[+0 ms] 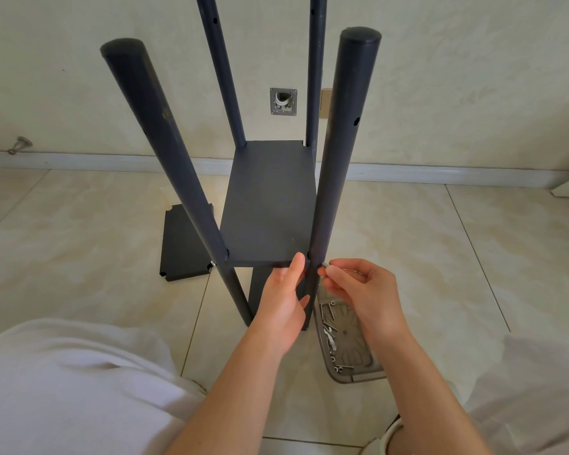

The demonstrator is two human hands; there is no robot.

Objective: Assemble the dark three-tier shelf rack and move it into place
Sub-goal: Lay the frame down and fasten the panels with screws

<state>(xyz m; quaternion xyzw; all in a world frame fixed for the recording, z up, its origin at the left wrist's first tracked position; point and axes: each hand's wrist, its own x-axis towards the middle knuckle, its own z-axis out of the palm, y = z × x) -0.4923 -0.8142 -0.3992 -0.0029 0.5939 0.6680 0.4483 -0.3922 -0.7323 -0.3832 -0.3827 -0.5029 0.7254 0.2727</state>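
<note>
rack point(270, 205): upright on floor point(440, 257), rear posts point(220, 70) cut off at top.
left hand point(283, 303): grip round near-right post point(339, 159), fingers hidden behind it.
right hand point(362, 290): grip pinches screw point(325, 265) against post; screw mostly hidden.
tray point(352, 376): half behind post.

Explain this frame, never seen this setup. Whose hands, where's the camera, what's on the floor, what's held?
There is no robot here. A person works with bare hands, and the single picture comes from a wide-angle camera worn on their head, looking forward and down.

In front of them stands a half-built dark rack: four upright posts with one shelf board fitted low between them. The left hand grips the near corner of that board. The fingers of the right hand pinch a small silver screw against the near right post.

On the tiled floor lie a loose panel to the left and a grey tray holding more screws under the right hand.
</note>
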